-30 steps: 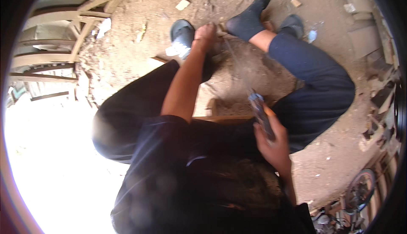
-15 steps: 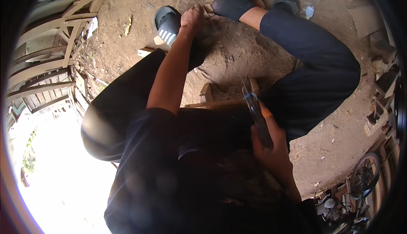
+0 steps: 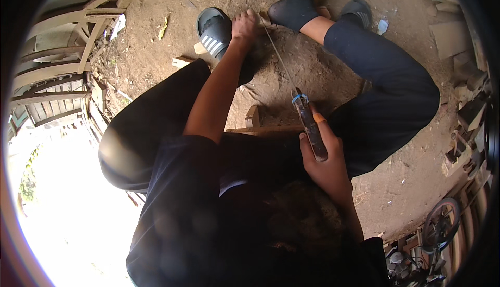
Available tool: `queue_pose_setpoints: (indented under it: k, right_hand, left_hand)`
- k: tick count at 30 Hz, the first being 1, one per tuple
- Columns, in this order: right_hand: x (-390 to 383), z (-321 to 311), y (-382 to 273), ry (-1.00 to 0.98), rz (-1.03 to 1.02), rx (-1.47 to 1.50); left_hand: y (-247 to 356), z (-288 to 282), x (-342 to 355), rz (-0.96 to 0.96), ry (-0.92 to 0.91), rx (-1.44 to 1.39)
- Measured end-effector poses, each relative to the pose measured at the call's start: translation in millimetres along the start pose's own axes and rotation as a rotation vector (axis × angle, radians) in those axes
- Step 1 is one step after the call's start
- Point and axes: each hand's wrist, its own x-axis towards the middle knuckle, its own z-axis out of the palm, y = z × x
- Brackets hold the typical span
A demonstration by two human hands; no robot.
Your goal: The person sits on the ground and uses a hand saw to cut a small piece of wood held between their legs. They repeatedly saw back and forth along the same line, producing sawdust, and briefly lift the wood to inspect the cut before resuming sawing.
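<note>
At the far left, a wood frame [image 3: 57,71] is standing along the wall. To its right, a yellow scrap [image 3: 163,28] and a wood block [image 3: 181,62] are lying on the dirt. Next, a striped slide [image 3: 212,32] is covering the left foot. Just beside it, the left hand [image 3: 245,25] is reaching low, its fingers curling toward the ground; whether they are pinching anything, I cannot tell, since the back of the hand is hiding it. Nearer the body, a plank [image 3: 265,130] is lying crosswise between the thighs.

The tool [image 3: 311,131] is slanting between the hands, its long axis running away from the body and leaning left. Its thin blade is ending close by the left hand; contact there is unclear. A socked foot [image 3: 297,8] is resting just right of that end. The right hand [image 3: 328,164] is wrapping the dark handle, so it is the nearer hand to that end.

Farther right, another slide [image 3: 358,12] is lying behind the shin, and a bike [image 3: 441,224] is standing low at the edge.
</note>
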Motion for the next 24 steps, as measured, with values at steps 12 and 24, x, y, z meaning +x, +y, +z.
queue_pose_setpoints:
  k: [12,24]
  right_hand:
    - [-3.1,-17.3,-24.8,0.043,0.196,0.304]
    - [-40.4,-27.6,-9.4,0.005,0.078,0.231]
  left_hand:
    - [1.7,-16.9,-24.1,0.045,-0.029,-0.042]
    - [-8.9,-66.3,-27.2,0.064,-0.092,-0.392]
